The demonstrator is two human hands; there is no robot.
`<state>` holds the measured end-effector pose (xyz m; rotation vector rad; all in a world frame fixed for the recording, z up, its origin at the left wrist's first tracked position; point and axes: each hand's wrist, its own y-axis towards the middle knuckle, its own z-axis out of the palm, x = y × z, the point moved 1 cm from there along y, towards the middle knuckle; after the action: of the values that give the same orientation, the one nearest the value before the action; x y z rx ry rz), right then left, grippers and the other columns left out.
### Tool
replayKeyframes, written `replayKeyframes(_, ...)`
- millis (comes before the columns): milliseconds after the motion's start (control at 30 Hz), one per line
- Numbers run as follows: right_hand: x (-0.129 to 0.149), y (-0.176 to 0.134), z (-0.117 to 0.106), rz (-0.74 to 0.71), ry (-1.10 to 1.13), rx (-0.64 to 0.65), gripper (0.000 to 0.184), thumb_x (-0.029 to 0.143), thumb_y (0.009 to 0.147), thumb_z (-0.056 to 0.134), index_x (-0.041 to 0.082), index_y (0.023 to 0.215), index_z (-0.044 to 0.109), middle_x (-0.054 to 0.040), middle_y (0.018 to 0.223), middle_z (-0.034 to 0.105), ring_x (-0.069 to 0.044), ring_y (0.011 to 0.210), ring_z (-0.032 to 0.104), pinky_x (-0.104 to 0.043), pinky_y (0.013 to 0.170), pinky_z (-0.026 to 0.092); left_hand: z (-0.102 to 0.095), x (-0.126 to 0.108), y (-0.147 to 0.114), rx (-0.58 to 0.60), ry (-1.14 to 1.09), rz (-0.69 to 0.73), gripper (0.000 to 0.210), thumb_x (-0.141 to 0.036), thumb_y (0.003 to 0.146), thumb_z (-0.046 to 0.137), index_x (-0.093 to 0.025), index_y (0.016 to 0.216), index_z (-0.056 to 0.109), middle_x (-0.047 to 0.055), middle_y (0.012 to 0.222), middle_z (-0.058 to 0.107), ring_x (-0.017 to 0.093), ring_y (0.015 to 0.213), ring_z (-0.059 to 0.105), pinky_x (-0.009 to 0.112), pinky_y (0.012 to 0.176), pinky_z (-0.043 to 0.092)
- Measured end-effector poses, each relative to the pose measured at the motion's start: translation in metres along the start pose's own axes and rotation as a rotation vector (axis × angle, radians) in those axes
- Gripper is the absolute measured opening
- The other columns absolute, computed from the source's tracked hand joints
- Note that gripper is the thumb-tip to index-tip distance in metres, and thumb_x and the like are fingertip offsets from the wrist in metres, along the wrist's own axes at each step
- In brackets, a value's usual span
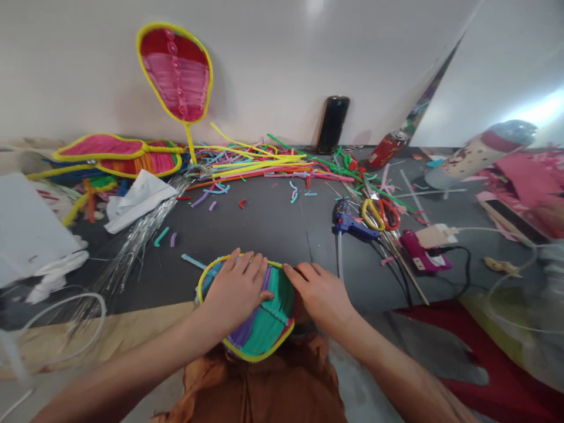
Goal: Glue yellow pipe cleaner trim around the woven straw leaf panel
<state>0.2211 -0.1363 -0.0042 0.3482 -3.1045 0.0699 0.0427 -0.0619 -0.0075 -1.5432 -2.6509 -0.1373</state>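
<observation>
A rounded pipe-cleaner fan (269, 329) lies at the table's front edge, close to my body. It has green, purple and blue stripes inside a yellow rim, and a light blue end sticks out at its upper left. My left hand (240, 288) rests flat across its upper left part, fingers stretched out and covering some of the stripes. At the upper right rim, my right hand (321, 288) grips the yellow edge with curled fingers; its thumb is hidden. A blue glue gun (352, 224) lies on the table beyond my right hand.
A pink, yellow-rimmed fan (176, 76) stands upright at the back. Loose pipe cleaners (259, 161) are heaped below it. Scissors (381, 212), a phone (333, 124), a red can (388, 148), a bottle (480, 153) and a magenta power adapter (423, 252) with cables are on the right.
</observation>
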Motion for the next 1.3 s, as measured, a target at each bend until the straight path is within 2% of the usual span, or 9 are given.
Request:
replayKeyframes(400,-0.004,-0.003,0.006,0.024,0.103,-0.015,0.042,0.012,0.089,0.048,0.018,0.131,0.053,-0.0106,0.106,0.066,-0.022,0.088,0.061,-0.033,0.074,0.053,0.012,-0.004,0.0,-0.008,-0.007,0.095,0.047,-0.036,0.092,0.05,-0.006,0.128,0.054,0.018,0.131,0.057,0.029,0.122,0.052,0.042,0.104,0.041)
replayKeyframes(633,-0.033,-0.017,-0.011,0.15,0.66,-0.043,0.031,0.023,0.092,0.048,0.018,0.119,0.062,-0.0078,0.106,0.071,-0.018,0.092,0.067,-0.031,0.081,0.053,0.007,-0.004,0.0,-0.051,-0.02,0.112,0.045,-0.034,0.093,0.048,-0.004,0.126,0.055,0.019,0.129,0.058,0.028,0.121,0.054,0.039,0.103,0.042)
replayKeyframes(833,-0.077,-0.017,-0.024,0.28,0.995,-0.044,0.04,0.039,0.096,0.037,0.016,0.118,0.061,-0.0052,0.076,0.07,-0.013,0.057,0.063,-0.025,0.053,0.051,0.006,-0.008,0.007,-0.047,-0.076,-0.013,0.038,-0.018,0.091,0.049,-0.008,0.128,0.054,0.015,0.124,0.062,0.026,0.116,0.059,0.038,0.099,0.049)
replayKeyframes(900,-0.098,-0.009,-0.022,0.355,0.84,-0.182,0.041,0.037,0.096,0.035,0.014,0.115,0.062,-0.0085,0.081,0.07,-0.017,0.063,0.064,-0.03,0.059,0.053,0.005,-0.012,0.011,-0.027,-0.066,-0.068,0.038,-0.01,0.088,0.051,-0.009,0.125,0.056,0.015,0.12,0.065,0.026,0.112,0.062,0.037,0.096,0.051)
replayKeyframes(967,-0.119,0.0,-0.017,0.405,0.473,-0.369,0.033,0.028,0.091,0.042,0.014,0.111,0.064,-0.0135,0.098,0.069,-0.024,0.086,0.064,-0.039,0.078,0.052,0.002,-0.017,0.016,-0.018,-0.055,-0.111,0.037,-0.007,0.085,0.054,-0.009,0.121,0.059,0.017,0.115,0.067,0.028,0.109,0.063,0.039,0.093,0.053)
replayKeyframes(1000,-0.128,0.004,-0.012,0.413,0.287,-0.397,0.033,0.02,0.086,0.044,0.012,0.111,0.064,-0.0165,0.104,0.068,-0.029,0.097,0.061,-0.045,0.086,0.048,0.001,-0.019,0.018,-0.023,-0.054,-0.129,0.035,-0.007,0.083,0.056,-0.009,0.118,0.061,0.017,0.113,0.068,0.029,0.107,0.064,0.04,0.092,0.053)
replayKeyframes(1100,-0.146,0.015,0.004,0.398,-0.028,-0.277,0.046,0.009,0.075,0.046,0.004,0.12,0.058,-0.022,0.11,0.065,-0.034,0.102,0.056,-0.048,0.091,0.043,-0.002,-0.022,0.021,-0.049,-0.072,-0.153,0.028,-0.007,0.081,0.06,-0.008,0.108,0.066,0.018,0.107,0.069,0.03,0.103,0.065,0.041,0.088,0.055)
replayKeyframes(1200,-0.154,0.021,0.015,0.376,-0.13,-0.202,0.054,0.008,0.073,0.047,0.002,0.127,0.052,-0.0218,0.108,0.066,-0.033,0.097,0.056,-0.045,0.087,0.043,-0.003,-0.021,0.021,-0.077,-0.099,-0.162,0.02,-0.005,0.08,0.061,-0.008,0.099,0.067,0.018,0.102,0.07,0.03,0.099,0.067,0.041,0.085,0.056)
replayKeyframes(1300,-0.155,0.024,0.017,0.356,-0.155,-0.227,0.059,0.009,0.071,0.049,0.003,0.13,0.048,-0.0192,0.1,0.067,-0.033,0.094,0.055,-0.044,0.085,0.043,-0.003,-0.019,0.02,-0.098,-0.114,-0.175,0.016,-0.004,0.081,0.059,-0.009,0.094,0.067,0.017,0.1,0.07,0.029,0.098,0.067,0.041,0.085,0.057)
